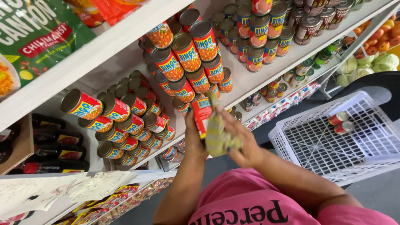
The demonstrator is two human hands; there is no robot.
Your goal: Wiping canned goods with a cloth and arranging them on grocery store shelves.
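My left hand [192, 137] grips a red tin can [203, 113] with a blue and yellow label, held up in front of the shelf. Against the can, my right hand [241, 143] presses a yellowish-green cloth [218, 134]. Stacks of matching red cans [189, 54] fill the white shelf [250, 81] just behind the held can. More of the same cans [121, 121] lie stacked on the shelf to the left.
A white plastic basket [366, 154] stands on the floor at right with two red cans [341, 123] inside. Dark bottles [58, 152] sit at lower left. Green snack packets [37, 33] hang at top left. Produce [371, 58] shows at far right.
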